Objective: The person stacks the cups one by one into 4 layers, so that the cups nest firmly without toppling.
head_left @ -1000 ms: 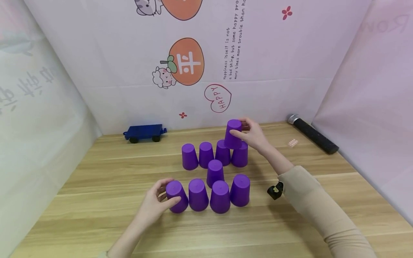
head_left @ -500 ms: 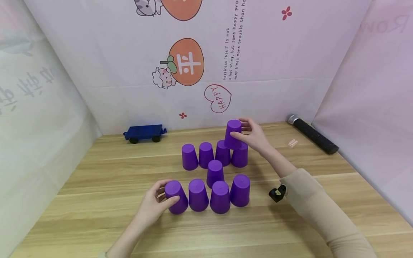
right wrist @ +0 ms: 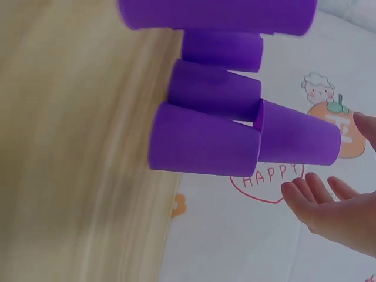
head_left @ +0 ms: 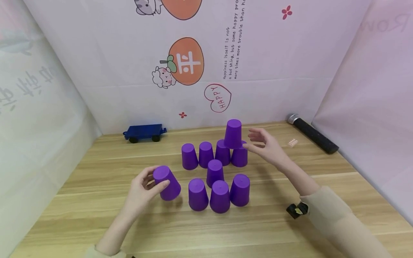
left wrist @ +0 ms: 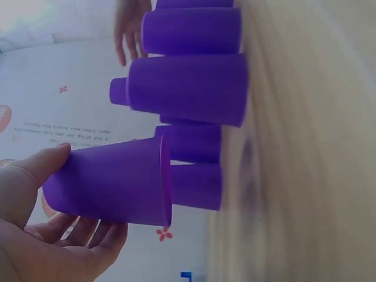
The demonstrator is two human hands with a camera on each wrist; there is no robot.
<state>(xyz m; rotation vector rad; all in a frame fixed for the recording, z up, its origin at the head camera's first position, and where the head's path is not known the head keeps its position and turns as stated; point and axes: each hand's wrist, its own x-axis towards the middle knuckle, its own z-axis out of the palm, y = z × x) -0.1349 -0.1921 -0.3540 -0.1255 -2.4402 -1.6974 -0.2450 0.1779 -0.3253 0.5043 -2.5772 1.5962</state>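
Observation:
My left hand point(head_left: 141, 191) grips an upside-down purple cup point(head_left: 166, 183), tilted and raised off the table, thumb on one side and fingers on the other; the left wrist view shows the cup point(left wrist: 111, 182) from the side. Just right of the stacked purple cup point(head_left: 233, 133), my right hand point(head_left: 267, 146) is apart from it with fingers spread and nothing held. That cup stands upside down across two cups at the right end of the back row, as the right wrist view of the stacked cup point(right wrist: 299, 134) also shows.
Two more back-row cups point(head_left: 189, 156) stand to the left. In front are a middle cup point(head_left: 215, 173) and three cups point(head_left: 220, 196) in a row. A blue toy wagon point(head_left: 144, 132) sits at the back left, a microphone point(head_left: 312, 133) at the back right.
My left hand has lifted its cup from the left end of the front row, up and leftward. My right hand has let go of the stacked cup and drawn back to the right.

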